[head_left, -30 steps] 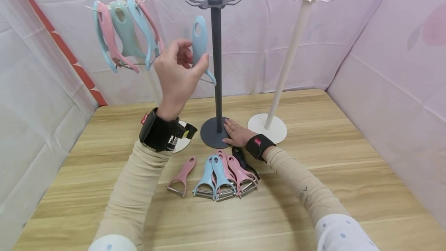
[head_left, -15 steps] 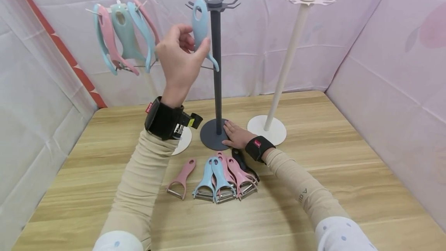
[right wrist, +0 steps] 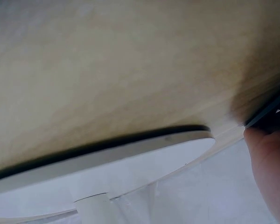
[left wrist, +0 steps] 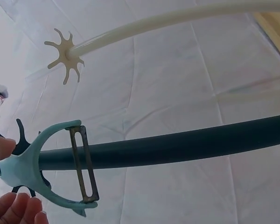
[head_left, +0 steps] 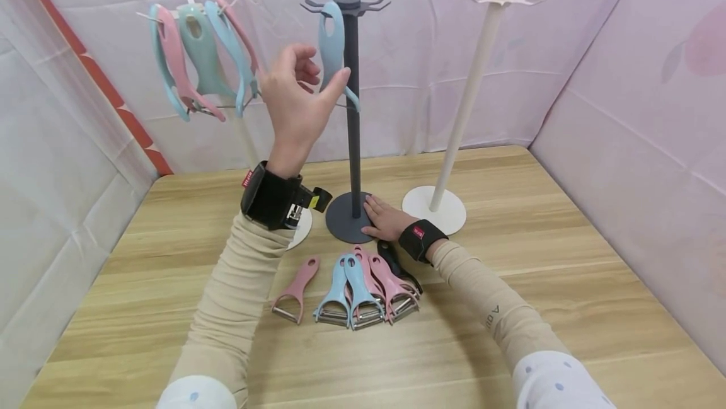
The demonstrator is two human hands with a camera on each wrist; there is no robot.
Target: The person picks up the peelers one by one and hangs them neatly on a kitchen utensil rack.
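- The left hand [head_left: 295, 103] is raised beside the top of the grey stand [head_left: 352, 113]. Its thumb and fingers [head_left: 339, 81] pinch the lower part of a pale blue peeler [head_left: 333, 50].
- The blue peeler hangs by the hole in its handle from a hook on the grey stand's top. Its forked head points down, just left of the pole. In the left wrist view the peeler [left wrist: 42, 168] is smooth plastic with a thin metal blade across a Y-shaped fork.
- The right hand [head_left: 384, 218] lies flat on the round base of the grey stand, fingers straight and together, holding nothing.
- The grey stand is a matte dark pole on a disc foot, topped by a ring of curved hooks.
- Both wrists wear black straps with a small red tag; its print is too small to read. The right sleeve shows the letters "A O" near the forearm.
- Left of the grey stand, a third stand carries a bunch of pink and blue peelers [head_left: 198, 59].
- Right of the grey stand is a cream stand [head_left: 471, 94] of the same shape, its hooks bare.
- In front of the grey stand's base, on the wood-grain bench [head_left: 567, 283], lies a fan of pink and blue peelers [head_left: 354, 289], blades toward the person, with one pink peeler [head_left: 297, 286] slightly apart on the left.
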